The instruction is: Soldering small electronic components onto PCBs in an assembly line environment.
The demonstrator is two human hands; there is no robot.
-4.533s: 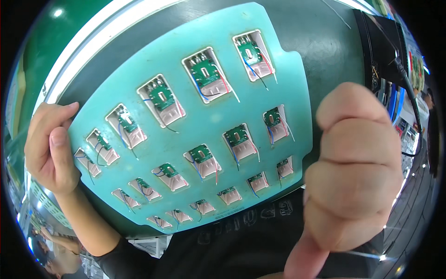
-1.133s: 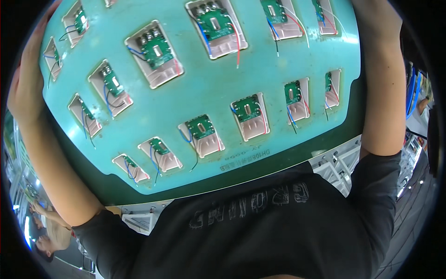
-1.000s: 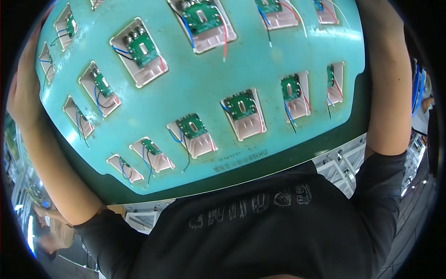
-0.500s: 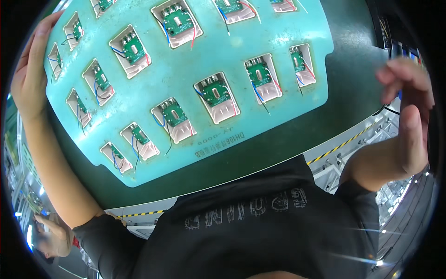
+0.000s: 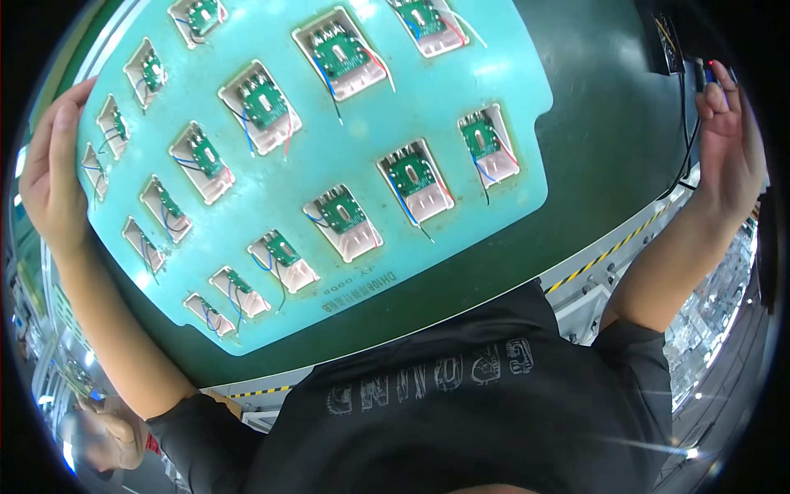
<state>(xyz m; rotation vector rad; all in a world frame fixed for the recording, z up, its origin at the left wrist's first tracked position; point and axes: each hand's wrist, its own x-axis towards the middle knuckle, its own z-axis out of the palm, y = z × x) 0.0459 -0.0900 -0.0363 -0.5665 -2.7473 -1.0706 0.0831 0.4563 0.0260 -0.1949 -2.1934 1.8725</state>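
A large teal board (image 5: 329, 152) with rounded notches lies tilted across the bench. Rows of recesses in it hold pale plastic housings, each with a green circuit board (image 5: 411, 173) and loose blue, red and black wire ends. My left hand (image 5: 56, 177) is closed on the board's left edge, with the thumb along the rim and some fingertips out of sight. Off at the far right, away from the board, my right hand (image 5: 728, 132) is raised with curled fingers. It is at a small dark blue thing with a red light, too small and partly hidden to name.
A dark green bench mat (image 5: 592, 123) shows right of the board. At the back right stands a black box-like device (image 5: 668, 45) with a black cable (image 5: 685, 148) hanging down. Yellow-black striped tape (image 5: 609, 251) marks the bench front. Another person (image 5: 107, 436) sits at lower left.
The teal board has shifted left and slightly toward me. My right hand has moved up and away, its fingers now curled by the small dark blue thing. My left hand stays at the board's left edge.
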